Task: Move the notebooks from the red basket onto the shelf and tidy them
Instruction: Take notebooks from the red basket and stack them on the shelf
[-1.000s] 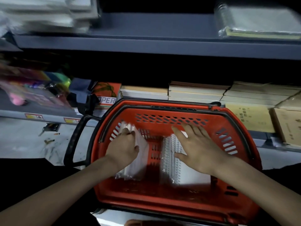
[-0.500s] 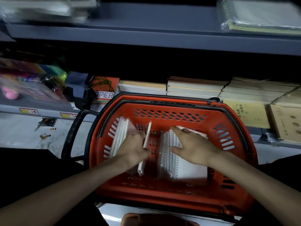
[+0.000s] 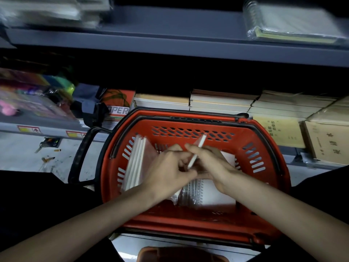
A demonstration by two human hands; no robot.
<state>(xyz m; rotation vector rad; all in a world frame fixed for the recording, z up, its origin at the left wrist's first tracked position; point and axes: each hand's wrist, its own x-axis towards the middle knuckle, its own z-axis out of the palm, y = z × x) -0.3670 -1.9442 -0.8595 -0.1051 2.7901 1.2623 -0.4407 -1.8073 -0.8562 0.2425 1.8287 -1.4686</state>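
The red basket sits below me with its black handle folded out to the left. A few thin white notebooks lean upright against its left wall. More wrapped spiral notebooks lie flat on the basket's floor. Over the middle, my left hand and my right hand meet around one thin wrapped notebook, held on edge and tilted up to the right. The grey shelf runs across above.
The upper shelf holds a wrapped spiral pad at right and blurred white stacks at left. Stacks of beige exercise books fill the lower shelf behind the basket, yellow booklets at right. Colourful packets lie far left.
My left hand lifted one thin notebook from the left group toward the middle. My right hand left the flat spiral stack and joined it on that notebook.
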